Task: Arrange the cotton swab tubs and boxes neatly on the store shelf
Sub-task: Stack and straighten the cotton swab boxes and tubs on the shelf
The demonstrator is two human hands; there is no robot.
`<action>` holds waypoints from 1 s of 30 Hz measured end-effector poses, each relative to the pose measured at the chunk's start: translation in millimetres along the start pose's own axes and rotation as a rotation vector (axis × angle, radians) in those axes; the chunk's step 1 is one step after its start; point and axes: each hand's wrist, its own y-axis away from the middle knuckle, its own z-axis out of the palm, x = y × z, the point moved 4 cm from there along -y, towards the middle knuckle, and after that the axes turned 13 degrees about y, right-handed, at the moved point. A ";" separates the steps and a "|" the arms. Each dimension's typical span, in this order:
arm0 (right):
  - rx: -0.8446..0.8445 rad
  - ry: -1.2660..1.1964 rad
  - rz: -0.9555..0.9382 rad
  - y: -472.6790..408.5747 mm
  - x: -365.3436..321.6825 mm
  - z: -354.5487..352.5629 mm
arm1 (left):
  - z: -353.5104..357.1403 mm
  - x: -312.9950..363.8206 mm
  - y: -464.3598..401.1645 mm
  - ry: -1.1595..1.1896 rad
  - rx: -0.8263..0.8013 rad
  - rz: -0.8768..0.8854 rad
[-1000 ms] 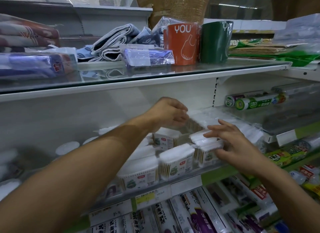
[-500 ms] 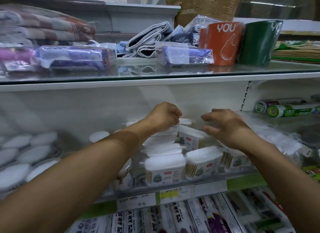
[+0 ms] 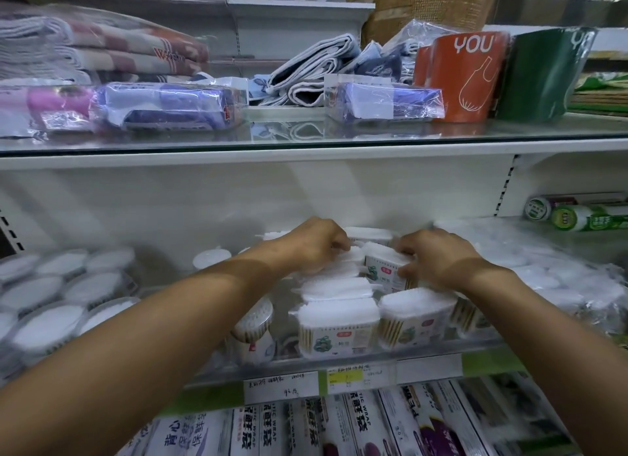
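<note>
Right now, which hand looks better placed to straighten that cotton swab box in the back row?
Probably the right hand: its fingers already curl round the cotton swab box in the back row. The left hand rests, fingers curled, on the white packs beside it.

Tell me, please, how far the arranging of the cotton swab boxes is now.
Partly done. Two white rectangular swab boxes stand side by side at the glass shelf's front edge. In hand: the left hand and right hand both grip boxes in the back row. Left: a round clear swab tub leans crooked beside the front boxes.
</note>
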 end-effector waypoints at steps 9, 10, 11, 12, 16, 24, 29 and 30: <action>0.041 -0.006 0.011 -2.1 3.6 -0.4 | 5.8 -1.5 5.9 0.089 -0.067 -0.041; 0.051 -0.007 0.017 -1.3 5.9 -2.3 | 6.4 -1.1 6.7 0.094 -0.078 -0.041; 0.055 -0.014 0.022 -0.7 9.3 -4.3 | 6.3 -1.0 7.5 0.090 -0.087 -0.040; 0.052 -0.027 0.025 0.2 13.4 -6.8 | 5.7 -1.2 8.9 0.073 -0.097 -0.037; 0.028 -0.191 0.029 5.4 32.7 -17.5 | 3.7 -2.8 12.1 0.006 -0.112 -0.039; -0.081 -0.426 -0.082 12.4 30.7 -10.3 | 1.8 -4.9 11.7 -0.025 -0.106 -0.029; -0.103 -0.424 -0.101 12.5 24.3 -5.8 | 1.7 -2.4 12.3 0.013 -0.039 0.012; -0.099 -0.427 -0.102 12.6 24.1 -5.7 | 0.2 1.3 13.8 0.035 -0.007 0.031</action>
